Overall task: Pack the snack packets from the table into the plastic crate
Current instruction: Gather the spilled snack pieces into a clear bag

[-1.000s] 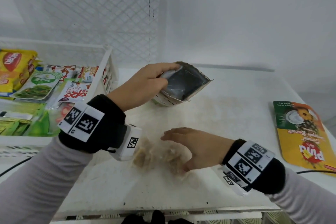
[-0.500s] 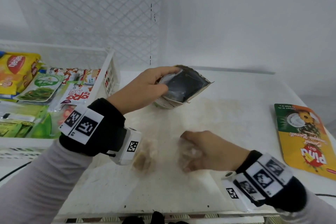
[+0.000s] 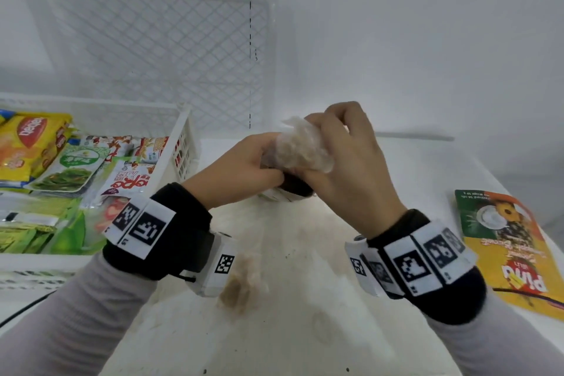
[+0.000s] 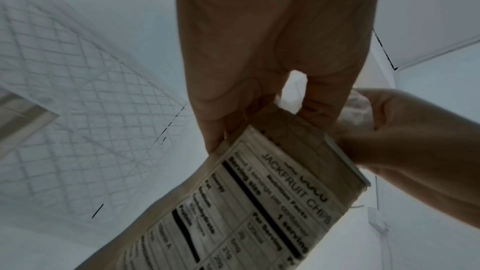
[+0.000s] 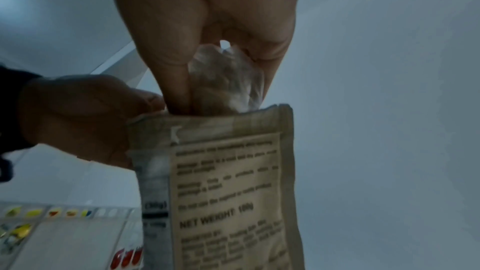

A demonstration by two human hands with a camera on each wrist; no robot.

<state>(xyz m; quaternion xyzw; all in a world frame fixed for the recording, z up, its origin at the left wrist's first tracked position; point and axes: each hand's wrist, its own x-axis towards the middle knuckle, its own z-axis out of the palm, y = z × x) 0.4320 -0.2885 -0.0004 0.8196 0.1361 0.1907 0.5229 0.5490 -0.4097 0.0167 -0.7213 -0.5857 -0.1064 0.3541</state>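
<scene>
Over the table, head view: left hand grips jackfruit chips pouch rim, right hand pinches clear bag at its mouth; crate left. Left wrist: fingers clamp pouch top. Right wrist: fingers pinch bag above opening.

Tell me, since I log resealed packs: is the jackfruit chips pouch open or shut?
Open. The right hand pushes a clear bag into the jackfruit chips pouch, whose mouth gapes.

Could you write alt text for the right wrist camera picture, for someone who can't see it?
Seen from below, the right hand pushes a clear bag of chips into the open top of a tan pouch marked "NET WEIGHT 100g". The left hand grips the pouch's top corner, against a pale wall.
</scene>
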